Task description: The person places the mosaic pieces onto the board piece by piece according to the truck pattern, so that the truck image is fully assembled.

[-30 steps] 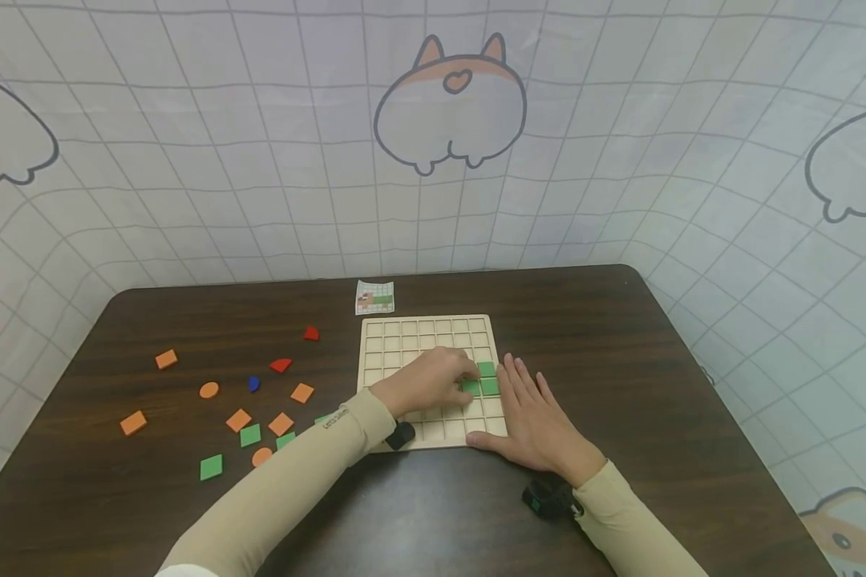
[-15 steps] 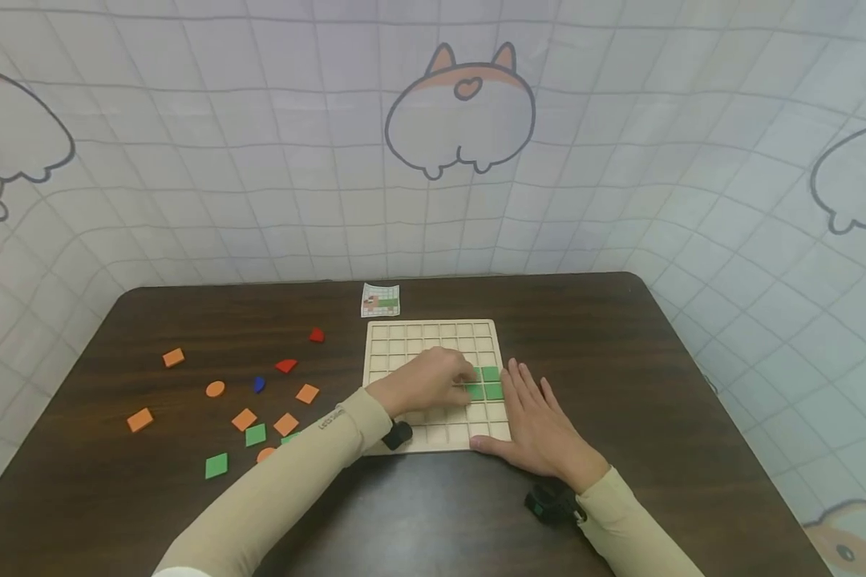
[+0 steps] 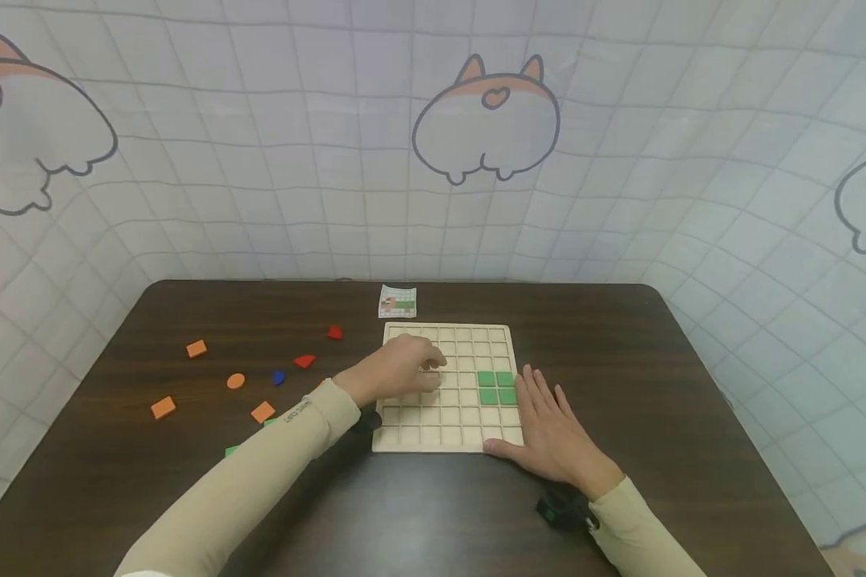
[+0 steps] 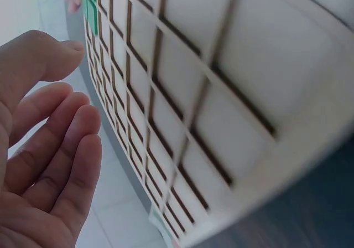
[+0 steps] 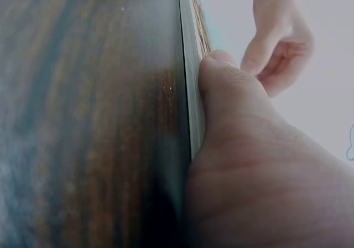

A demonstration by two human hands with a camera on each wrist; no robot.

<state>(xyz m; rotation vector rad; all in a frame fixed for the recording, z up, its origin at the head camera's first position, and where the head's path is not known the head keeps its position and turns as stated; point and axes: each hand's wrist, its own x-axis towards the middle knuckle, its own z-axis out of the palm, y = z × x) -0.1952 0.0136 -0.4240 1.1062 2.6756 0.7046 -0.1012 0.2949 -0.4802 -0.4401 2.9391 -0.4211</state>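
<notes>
A pale wooden grid board (image 3: pixel 469 350) lies on the dark table, with several green square tiles (image 3: pixel 487 396) set together in cells near its right side. My left hand (image 3: pixel 402 370) hovers over the board's left half. In the left wrist view, the thumb and relaxed fingers of the left hand (image 4: pixel 52 148) are apart, with nothing between them. Along the board's right edge rests my right hand (image 3: pixel 554 437), fingers straight, its thumb at the near edge. The right wrist view shows the right thumb (image 5: pixel 232 87) touching the board's side.
Loose orange pieces (image 3: pixel 163 408), red pieces (image 3: pixel 305 361) and a blue piece (image 3: pixel 278 377) are scattered left of the board. Green tiles (image 3: pixel 232 451) are partly hidden by the left sleeve. A small pattern card (image 3: pixel 398 302) lies behind the board.
My left hand has moved left, away from the green tiles, uncovering the whole green block. The right hand keeps its place at the board's edge. The head view has shifted slightly.
</notes>
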